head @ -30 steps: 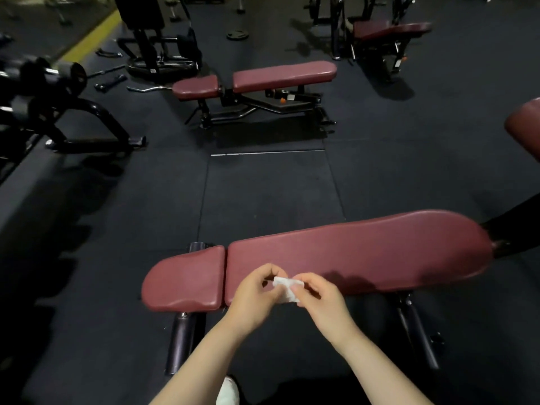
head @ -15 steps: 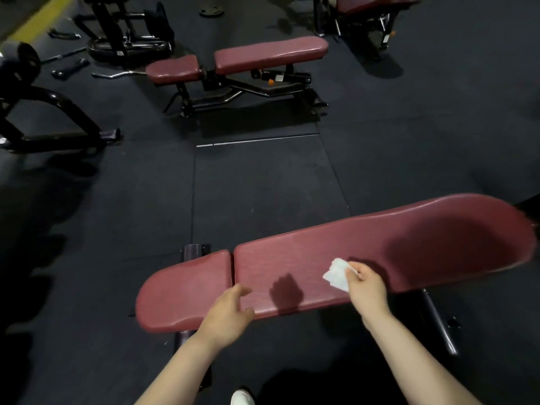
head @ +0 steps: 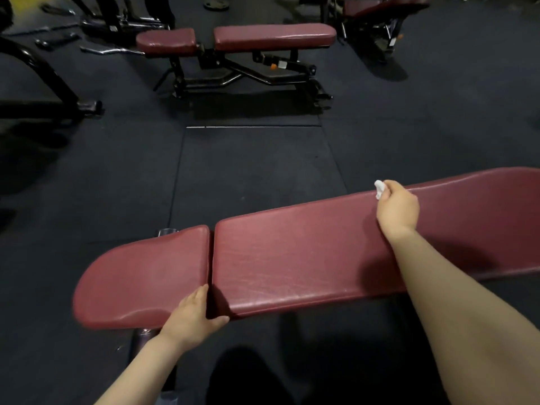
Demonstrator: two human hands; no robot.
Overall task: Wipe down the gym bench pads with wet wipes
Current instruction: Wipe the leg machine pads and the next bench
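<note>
Fingers of the right hand (head: 397,209) pinch a balled white wipe (head: 379,189) against the far edge of the long pad (head: 292,258), right of frame centre, while the left hand (head: 193,314) lies flat and relaxed at the gap beside the seat pad (head: 140,276), lower left. Wiping looks barely begun: no wet streaks show, so most of the long pad, the seat pad and the bench (head: 239,39) at upper centre likely remain

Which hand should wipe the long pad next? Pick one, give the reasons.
Right. The right hand already grips the wet wipe at the long pad's far edge. The left hand holds no wipe; it rests at the gap beside the seat pad, likely steadying the bench.
</note>
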